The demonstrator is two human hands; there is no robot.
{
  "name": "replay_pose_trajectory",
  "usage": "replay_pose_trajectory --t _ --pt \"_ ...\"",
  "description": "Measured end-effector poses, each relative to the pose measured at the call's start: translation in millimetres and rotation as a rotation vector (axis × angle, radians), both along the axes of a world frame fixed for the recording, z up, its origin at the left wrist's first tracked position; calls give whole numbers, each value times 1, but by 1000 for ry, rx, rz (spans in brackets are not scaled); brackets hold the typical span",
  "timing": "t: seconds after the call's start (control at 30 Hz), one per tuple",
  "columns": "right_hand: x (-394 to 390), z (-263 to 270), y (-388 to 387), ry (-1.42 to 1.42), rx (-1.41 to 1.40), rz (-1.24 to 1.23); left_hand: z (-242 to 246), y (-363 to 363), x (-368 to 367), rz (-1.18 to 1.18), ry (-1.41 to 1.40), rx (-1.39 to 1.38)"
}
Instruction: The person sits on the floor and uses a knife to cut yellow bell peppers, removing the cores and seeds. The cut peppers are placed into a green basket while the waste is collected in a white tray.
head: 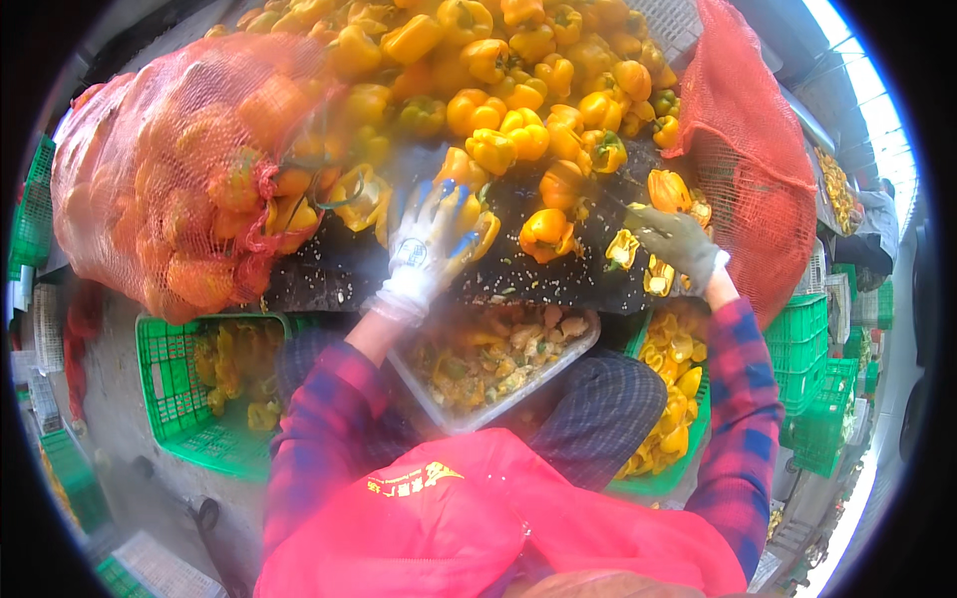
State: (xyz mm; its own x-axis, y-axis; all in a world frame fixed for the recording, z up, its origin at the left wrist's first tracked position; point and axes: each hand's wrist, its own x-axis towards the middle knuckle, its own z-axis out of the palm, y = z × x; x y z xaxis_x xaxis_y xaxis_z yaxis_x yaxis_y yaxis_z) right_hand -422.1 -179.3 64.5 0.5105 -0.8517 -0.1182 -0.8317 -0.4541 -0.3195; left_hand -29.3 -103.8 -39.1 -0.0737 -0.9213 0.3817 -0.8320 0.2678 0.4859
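Note:
My left hand (422, 247), in a white glove with blue fingertips, grips a yellow bell pepper (484, 233) at the near edge of a big pepper heap (493, 82). Its thumb lies against the pepper's side. My right hand (675, 243) wears a dirty grey-green glove and hovers palm down over the dark work surface (508, 273). Something thin and dark seems to stick out at its fingertips, too blurred to name. Close by it are cut pepper pieces (622, 249) and a whole orange-yellow pepper (668, 190). Another pepper (547, 235) lies between my hands.
Red mesh sacks flank the heap: a full one (179, 187) left, another (748, 172) right. Below the edge, between my knees, sits a tub of cores and seeds (508, 351). Green crates (176, 381) with hollowed peppers (673, 396) stand either side. A person (871, 232) is far right.

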Motion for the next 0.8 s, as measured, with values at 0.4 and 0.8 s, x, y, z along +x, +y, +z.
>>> replay_pose_trajectory --t 0.4,0.8 --pt "150 2 -13 -1052 188 -434 3 -4 0 5 -61 -8" --pt "139 39 13 -1027 272 -482 13 -8 15 -106 242 -40"
